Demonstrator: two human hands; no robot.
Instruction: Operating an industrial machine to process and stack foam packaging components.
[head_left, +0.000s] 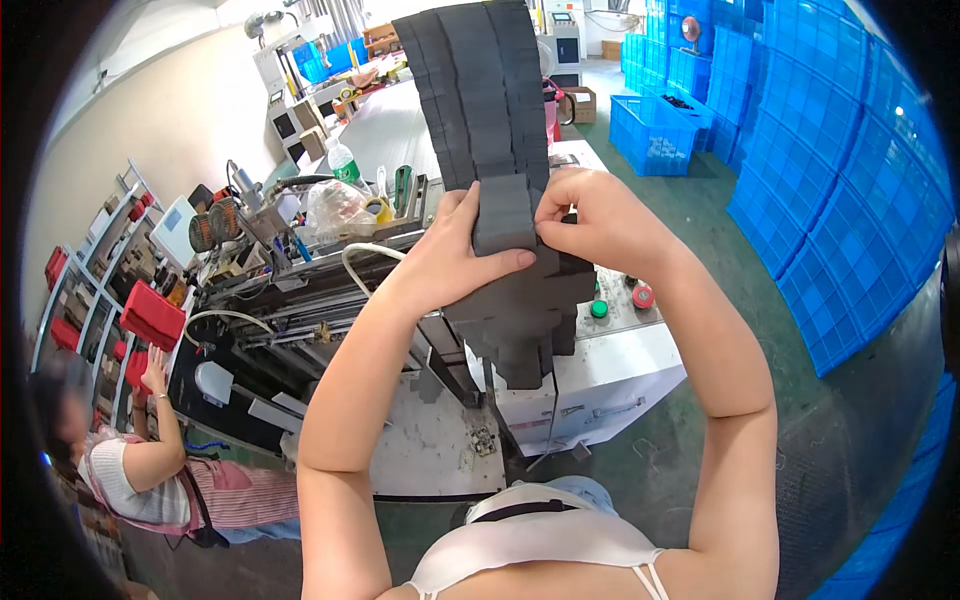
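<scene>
In the head view, the dark grey block point(505, 215) sat between long dark rows point(480, 100) beyond it and dark pieces point(520, 315) nearer the body. The left grip point(447, 255) held it, thumb along the near edge and fingers at the left side, probably to keep it steady. The right grip point(590, 218) was narrow, thumb and forefinger curled at the right edge; whether they pinched anything, I could not tell. Both elbows bent outward, forearms converging.

The wearer's two bare hands point(450, 257) point(594, 218), one green-labelled clear plastic bottle point(343, 160), one round green push button point(599, 308), one round red push button point(643, 297) and one pink-aproned co-worker point(143, 466) are counted.
</scene>
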